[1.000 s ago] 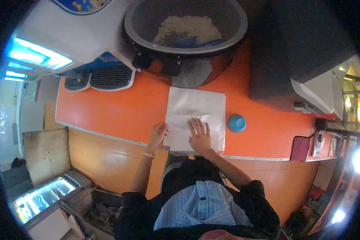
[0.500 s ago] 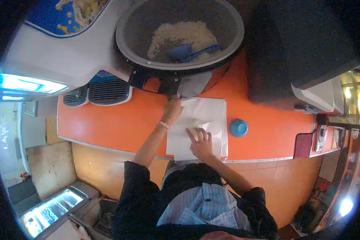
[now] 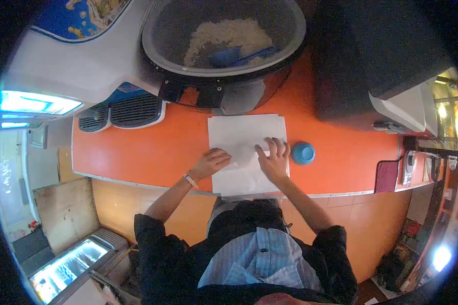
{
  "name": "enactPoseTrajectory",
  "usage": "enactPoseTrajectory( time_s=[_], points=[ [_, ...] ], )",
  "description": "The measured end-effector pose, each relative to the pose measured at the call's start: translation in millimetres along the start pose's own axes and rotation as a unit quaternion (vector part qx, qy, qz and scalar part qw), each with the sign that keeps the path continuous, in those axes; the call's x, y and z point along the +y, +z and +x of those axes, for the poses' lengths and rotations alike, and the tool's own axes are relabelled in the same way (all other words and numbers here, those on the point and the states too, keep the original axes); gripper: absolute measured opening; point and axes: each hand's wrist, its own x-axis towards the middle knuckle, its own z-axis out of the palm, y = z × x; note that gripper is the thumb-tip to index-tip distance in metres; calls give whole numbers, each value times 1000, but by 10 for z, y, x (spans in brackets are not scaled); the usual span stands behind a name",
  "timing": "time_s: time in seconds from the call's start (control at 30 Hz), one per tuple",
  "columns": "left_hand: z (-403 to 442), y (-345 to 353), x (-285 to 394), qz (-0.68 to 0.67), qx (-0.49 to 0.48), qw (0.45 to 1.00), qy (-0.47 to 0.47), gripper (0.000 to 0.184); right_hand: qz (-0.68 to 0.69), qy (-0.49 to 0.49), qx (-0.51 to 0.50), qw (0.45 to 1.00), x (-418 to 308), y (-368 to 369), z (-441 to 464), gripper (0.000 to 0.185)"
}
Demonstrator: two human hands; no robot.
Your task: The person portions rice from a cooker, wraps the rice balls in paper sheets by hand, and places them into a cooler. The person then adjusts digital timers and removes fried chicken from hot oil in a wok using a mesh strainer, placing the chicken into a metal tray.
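Observation:
White paper sheets (image 3: 247,124) lie in a stack on the orange counter, reaching its front edge. Over the left side of the paper is my left hand (image 3: 212,162), its fingers curled and pressed together. A pale bit shows at its fingertips, too small to name. My right hand (image 3: 275,158) is over the right side of the paper, fingers spread and bent with their tips at the surface. Between the hands the paper has a faint pale, blurred patch. Just right of the paper stands a small blue bowl (image 3: 303,153).
Beyond the paper is a large round tub (image 3: 150,48) with pale grainy food (image 3: 234,33) and a blue scoop (image 3: 226,57). A white machine (image 3: 102,56) with drip trays (image 3: 135,111) stands left, a dark box (image 3: 376,66) right. A maroon cloth (image 3: 387,176) lies far right.
My left hand has come back from the paper's far edge to its left side. My right hand has shifted right and slightly away from me, its fingers spreading.

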Motion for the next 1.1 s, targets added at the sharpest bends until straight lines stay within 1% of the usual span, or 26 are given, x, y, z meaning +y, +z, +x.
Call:
enactPoseTrajectory(
  time_s=[0.03,0.07,0.1,0.13,0.17,0.23,0.37,0.43,0.47,0.53,0.57,0.63,0.67,0.73,0.77,0.83,0.87,0.9,0.93,0.97,1.03,1.07,1.1],
  points=[
    [-9,-2,8,-13,-11,1000,12,19,-1,-2,0,1000,96,52,-45,29],
    [-17,-3,10,-10,-10,1000,9,19,22,-58,-32,998,188,158,-106,24],
    [-54,24,11,-9,-20,999,30,18,46,-114,-65,990,227,198,-128,18],
    [-90,59,15,-9,-29,998,51,18,42,-139,-32,989,247,218,-171,12],
    [-116,100,13,-9,-29,998,48,18,44,-142,-34,988,269,263,-220,12],
    [-155,199,-7,-27,-63,995,66,21,84,-185,-47,978,331,463,-378,13],
    [-203,268,44,-27,-69,996,58,23,103,-195,-60,974,404,719,-496,12],
    [-220,235,175,-75,-57,995,-28,25,195,-164,-106,961,436,699,-502,13],
    [-214,234,265,-72,-57,995,-32,25,198,-168,-106,960,434,677,-525,13],
    [-178,207,475,-26,-27,994,-103,21,234,-134,-101,958,409,500,-503,13],
    [-226,270,514,-24,-26,994,-105,21,234,-137,-100,957,417,531,-531,13],
    [-290,467,533,57,-35,993,-101,26,179,-179,-76,964,466,620,-569,15],
    [-285,514,541,60,-30,992,-104,26,177,-185,-75,964,497,641,-564,15],
    [-217,479,618,-45,-39,961,-271,30,148,-162,-95,971,461,658,-540,16],
    [-165,468,649,-43,-36,960,-275,30,148,-168,-94,970,421,676,-524,16],
    [51,305,677,-86,-81,882,-456,32,73,-90,-135,984,307,726,-459,17],
    [85,309,649,-84,-76,881,-460,32,74,-96,-133,984,248,715,-415,17],
    [112,345,599,-101,-7,881,-462,31,72,-30,-162,984,163,608,-302,15],
    [147,344,566,-118,61,877,-461,30,72,2,-176,982,125,571,-247,14],
    [191,347,533,-116,65,876,-464,30,71,34,-189,979,87,533,-191,13],
    [280,279,471,-13,-65,910,-410,28,-20,-33,-99,994,69,557,-112,13],
    [293,230,463,-8,-61,909,-412,28,-19,-37,-93,995,67,571,-85,13],
    [292,210,469,55,-57,924,-375,27,-9,-57,-75,995,78,610,-102,16]
  ],
)
